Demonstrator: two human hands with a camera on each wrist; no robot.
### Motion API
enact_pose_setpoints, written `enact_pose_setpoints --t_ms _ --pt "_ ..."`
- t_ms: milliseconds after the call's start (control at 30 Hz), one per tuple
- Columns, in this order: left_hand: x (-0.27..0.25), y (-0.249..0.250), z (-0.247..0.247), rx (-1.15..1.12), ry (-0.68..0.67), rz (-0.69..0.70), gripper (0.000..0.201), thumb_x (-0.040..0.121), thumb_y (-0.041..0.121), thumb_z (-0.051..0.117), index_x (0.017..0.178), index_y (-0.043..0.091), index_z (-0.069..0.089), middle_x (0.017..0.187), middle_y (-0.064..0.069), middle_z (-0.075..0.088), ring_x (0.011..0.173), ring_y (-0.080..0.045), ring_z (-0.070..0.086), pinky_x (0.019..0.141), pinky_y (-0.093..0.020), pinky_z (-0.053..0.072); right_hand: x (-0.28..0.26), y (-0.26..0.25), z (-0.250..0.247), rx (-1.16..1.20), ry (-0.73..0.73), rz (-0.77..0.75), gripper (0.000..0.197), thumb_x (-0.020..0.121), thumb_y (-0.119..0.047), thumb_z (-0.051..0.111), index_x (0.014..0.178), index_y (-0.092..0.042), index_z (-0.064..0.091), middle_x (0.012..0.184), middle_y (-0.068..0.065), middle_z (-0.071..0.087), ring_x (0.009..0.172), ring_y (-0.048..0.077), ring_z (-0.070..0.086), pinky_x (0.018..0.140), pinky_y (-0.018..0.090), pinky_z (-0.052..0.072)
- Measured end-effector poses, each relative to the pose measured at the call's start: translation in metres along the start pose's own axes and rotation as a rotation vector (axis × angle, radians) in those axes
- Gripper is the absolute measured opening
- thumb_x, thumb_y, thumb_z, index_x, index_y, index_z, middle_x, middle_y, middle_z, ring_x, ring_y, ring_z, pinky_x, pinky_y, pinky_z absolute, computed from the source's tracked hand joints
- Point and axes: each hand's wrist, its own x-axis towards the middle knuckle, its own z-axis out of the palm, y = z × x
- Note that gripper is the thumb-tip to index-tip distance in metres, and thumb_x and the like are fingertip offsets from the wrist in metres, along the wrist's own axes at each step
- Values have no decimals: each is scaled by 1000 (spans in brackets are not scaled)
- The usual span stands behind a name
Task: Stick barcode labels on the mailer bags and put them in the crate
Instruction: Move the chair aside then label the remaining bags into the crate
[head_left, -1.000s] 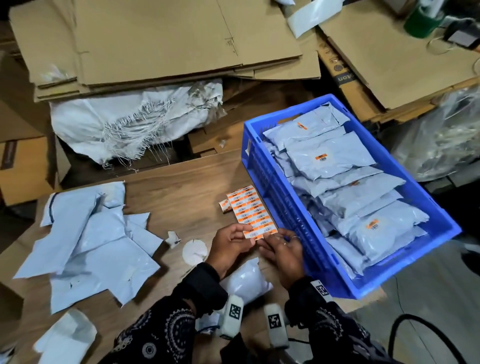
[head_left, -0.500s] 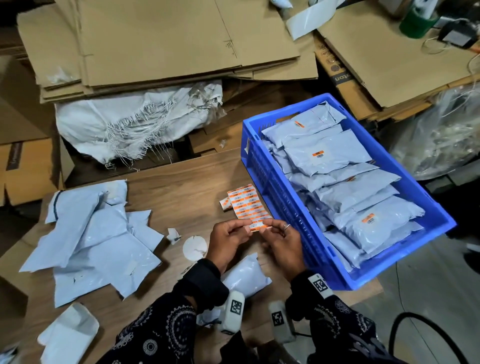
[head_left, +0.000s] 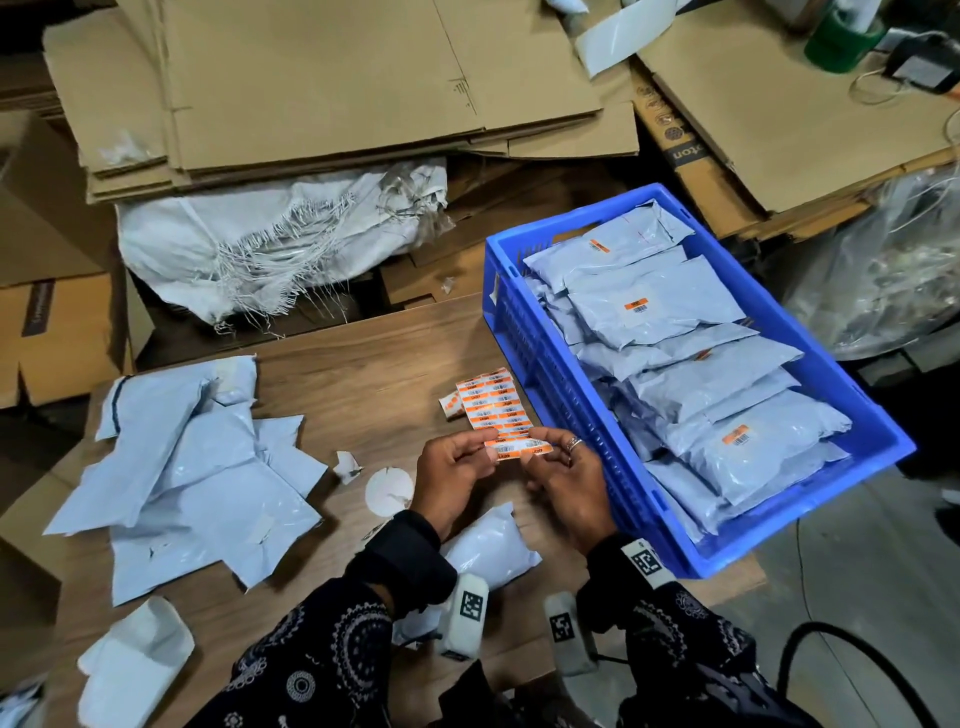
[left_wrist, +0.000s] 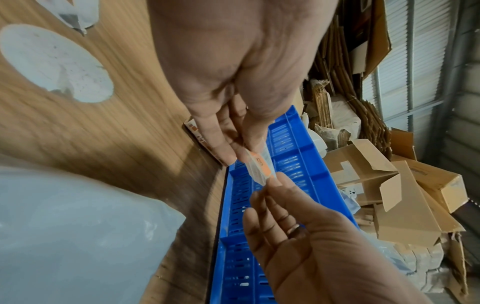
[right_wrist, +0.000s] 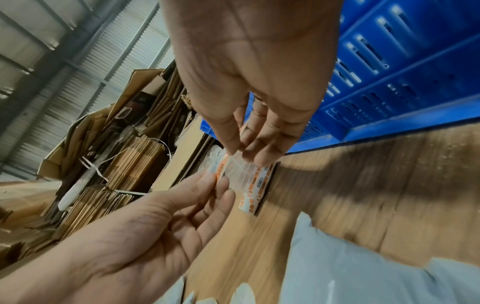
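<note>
While hands pinch it, label sheet (head_left: 498, 415) shows orange-white barcode rows.

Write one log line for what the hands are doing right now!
left hand: pinches label strip | right hand: pinches strip's other end | unlabelled mailer bag: on table | blue crate: holds labelled bags

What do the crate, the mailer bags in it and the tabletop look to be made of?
Crate: rigid blue moulded plastic, walls slotted and ribbed.
Mailer bags: thin grey-white plastic film, probably poly, with soft sheen and wrinkles.
Tabletop: wood grain, likely laminate or veneer; matte.
</note>
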Motion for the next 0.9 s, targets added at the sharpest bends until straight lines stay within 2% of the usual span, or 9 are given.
enact_pose_setpoints --t_ms 67,167,200,300,400,500,600,733,900 --pt "1 0 0 39 14 27 21 93 -1 66 109 9 75 98 -14 78 81 -18 70 80 -32 59 1 -1 -1 -40 -11 -32 26 90 4 68 115 -5 66 98 12 76 72 9 70 64 21 54" --pt "3 2 0 95 31 63 17 94 0 65 103 10 76 92 -16 77 74 -15 67 77 -31 59 4 -1 -2 -191 -11 -97 25 90 -7 74 113 -15 70 106 7 76 90 16 75 79 33 60" --pt "4 3 0 113 36 75 17 95 1 65 100 12 77 91 -14 77 73 -15 67 77 -31 59 5 -1 -2 -274 -2 -134 24 89 -12 76 111 -19 72 110 4 74 94 15 74 84 33 60" --pt "5 4 -2 174 41 112 21 96 5 65 91 21 76 86 -8 78 73 -14 69 78 -35 60 7 -1 0 -531 56 -240 26 86 -18 80 111 -22 75 121 0 54 106 9 64 89 13 52" --pt "6 6 -5 220 31 140 24 97 8 64 88 27 76 84 0 78 73 -12 69 80 -35 60 8 1 3 -758 62 -351 26 85 -29 79 110 -29 76 119 -7 43 115 13 52 96 25 47" --pt "4 10 -5 226 6 147 24 99 11 63 90 28 77 85 3 78 75 -13 71 80 -33 60 9 3 8 -905 33 -430 24 87 -28 76 111 -31 76 115 -12 46 113 15 47 90 33 50" --pt "3 13 -4 160 -3 90 18 101 16 61 95 21 77 88 -1 79 77 -14 71 79 -34 59 12 1 10 -930 38 -471 21 88 -23 75 108 -28 76 114 -8 56 110 17 50 87 41 54" --pt "4 19 -4 75 -25 -36 26 104 23 55 103 8 76 89 -5 78 80 -15 71 86 -39 57 12 -2 10 -970 61 -555 16 89 -22 72 104 -26 77 110 -5 67 104 20 56 87 43 52" --pt "2 29 -6 -33 -85 -98 17 101 17 60 99 13 77 97 0 78 86 -12 70 85 -28 55 9 -1 7 -1012 76 -613 16 92 -27 65 103 -27 76 110 -6 69 101 22 58 86 44 49"
